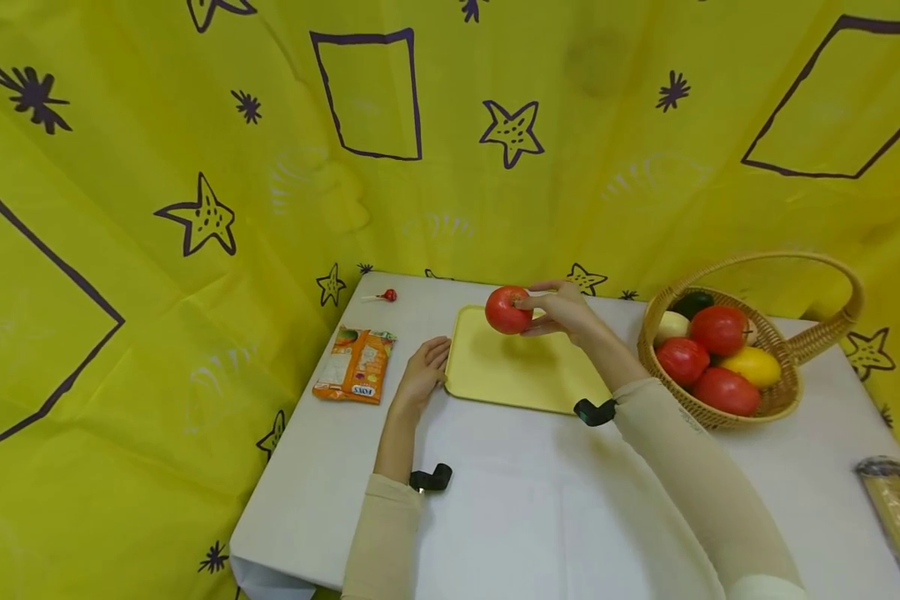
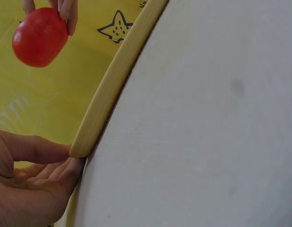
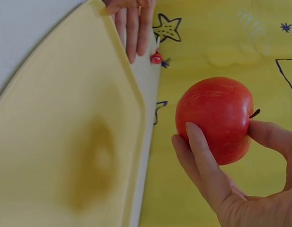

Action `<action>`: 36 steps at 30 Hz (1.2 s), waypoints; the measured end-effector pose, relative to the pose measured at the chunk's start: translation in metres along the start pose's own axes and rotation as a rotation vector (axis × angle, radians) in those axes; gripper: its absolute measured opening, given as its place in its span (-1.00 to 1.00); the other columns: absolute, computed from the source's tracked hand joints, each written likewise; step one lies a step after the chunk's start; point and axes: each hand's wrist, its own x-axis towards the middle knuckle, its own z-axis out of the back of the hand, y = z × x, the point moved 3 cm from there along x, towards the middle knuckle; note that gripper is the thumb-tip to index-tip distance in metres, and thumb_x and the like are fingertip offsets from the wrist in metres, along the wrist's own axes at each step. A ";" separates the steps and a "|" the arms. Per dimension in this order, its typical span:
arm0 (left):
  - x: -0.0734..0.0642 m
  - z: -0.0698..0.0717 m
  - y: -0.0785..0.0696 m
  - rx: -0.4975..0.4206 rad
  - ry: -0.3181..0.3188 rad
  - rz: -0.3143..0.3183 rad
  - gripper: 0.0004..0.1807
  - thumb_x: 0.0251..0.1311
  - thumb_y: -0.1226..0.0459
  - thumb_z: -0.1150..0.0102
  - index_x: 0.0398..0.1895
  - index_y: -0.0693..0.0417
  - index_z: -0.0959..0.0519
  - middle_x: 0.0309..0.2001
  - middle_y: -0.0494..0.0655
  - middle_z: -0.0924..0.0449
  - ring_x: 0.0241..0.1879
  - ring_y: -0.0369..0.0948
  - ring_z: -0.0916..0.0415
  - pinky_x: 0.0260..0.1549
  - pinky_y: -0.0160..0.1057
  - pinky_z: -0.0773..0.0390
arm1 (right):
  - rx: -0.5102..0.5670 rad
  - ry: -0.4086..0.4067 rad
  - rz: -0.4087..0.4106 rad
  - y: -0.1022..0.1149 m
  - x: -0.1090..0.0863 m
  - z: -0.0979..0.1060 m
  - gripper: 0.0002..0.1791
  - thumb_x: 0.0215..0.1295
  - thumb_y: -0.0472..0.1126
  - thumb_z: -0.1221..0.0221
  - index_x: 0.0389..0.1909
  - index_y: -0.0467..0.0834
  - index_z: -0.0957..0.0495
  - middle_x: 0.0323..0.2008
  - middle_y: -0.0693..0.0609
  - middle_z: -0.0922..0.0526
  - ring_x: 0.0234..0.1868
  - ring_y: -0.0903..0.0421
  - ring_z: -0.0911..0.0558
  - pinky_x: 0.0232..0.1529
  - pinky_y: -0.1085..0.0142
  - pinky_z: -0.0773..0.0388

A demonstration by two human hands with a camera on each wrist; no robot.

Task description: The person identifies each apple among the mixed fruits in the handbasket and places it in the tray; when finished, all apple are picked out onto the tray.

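Over white tabletop (image 1: 510, 500), hands (image 1: 423, 368) (image 1: 564, 310) pinch apple (image 1: 505, 310) and tray (image 1: 487, 367); an orange packet (image 1: 356, 367) perhaps reads "FOXS"

A round red apple (image 3: 214, 118) with a dark stem (image 3: 255, 113) is held above a shallow yellow tray (image 1: 483, 367). The tray rests on the table (image 1: 495, 492).
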 end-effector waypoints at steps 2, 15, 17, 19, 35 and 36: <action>0.000 0.000 0.000 0.004 0.003 0.003 -0.05 -0.03 0.86 0.24 0.55 0.29 -0.23 0.54 0.24 -0.25 0.56 0.03 -0.18 0.53 -0.14 -0.26 | -0.009 -0.001 -0.008 -0.003 0.005 -0.003 -0.21 0.36 -0.26 -0.32 0.51 -0.35 -0.18 0.32 -0.45 -0.41 -0.17 -0.26 -0.80 -0.14 0.10 -0.80; 0.000 0.000 0.001 0.010 -0.006 0.013 -0.04 -0.05 0.84 0.21 0.54 0.24 -0.26 0.53 0.20 -0.28 0.55 0.01 -0.21 0.52 -0.17 -0.28 | -0.021 -0.042 -0.048 -0.019 0.032 -0.022 -0.24 0.34 -0.21 -0.33 0.46 -0.36 -0.25 0.30 -0.35 -0.45 -0.32 -0.15 -0.83 -0.08 0.04 -0.77; 0.000 0.000 0.002 0.015 -0.005 0.010 -0.05 -0.05 0.84 0.21 0.55 0.24 -0.26 0.53 0.21 -0.28 0.55 0.02 -0.20 0.52 -0.16 -0.28 | -0.032 -0.053 -0.051 -0.022 0.036 -0.023 -0.24 0.34 -0.21 -0.33 0.46 -0.36 -0.26 0.30 -0.34 -0.47 -0.34 -0.12 -0.83 -0.12 0.07 -0.79; 0.000 0.000 0.002 0.022 -0.005 0.009 -0.05 -0.04 0.84 0.21 0.55 0.24 -0.25 0.53 0.21 -0.28 0.55 0.02 -0.20 0.52 -0.16 -0.28 | -0.042 -0.063 -0.053 -0.023 0.039 -0.025 -0.25 0.33 -0.21 -0.34 0.45 -0.36 -0.28 0.30 -0.34 -0.48 -0.36 -0.10 -0.82 -0.16 0.10 -0.80; 0.001 0.000 0.003 0.012 -0.002 -0.010 -0.06 -0.03 0.85 0.21 0.54 0.27 -0.26 0.52 0.23 -0.28 0.54 0.02 -0.22 0.51 -0.14 -0.29 | -0.097 -0.184 -0.091 -0.038 0.066 -0.035 -0.51 0.20 -0.23 -0.41 0.09 -0.36 -0.53 0.27 -0.33 -0.43 -0.16 -0.32 -0.79 -0.01 -0.01 -0.77; 0.001 0.000 0.003 0.012 -0.004 -0.012 -0.07 -0.03 0.85 0.21 0.54 0.27 -0.26 0.52 0.23 -0.29 0.54 0.02 -0.22 0.51 -0.14 -0.29 | -0.093 -0.189 -0.094 -0.039 0.067 -0.035 -0.51 0.20 -0.23 -0.41 0.09 -0.37 -0.54 0.29 -0.34 -0.42 -0.16 -0.32 -0.79 -0.02 -0.01 -0.77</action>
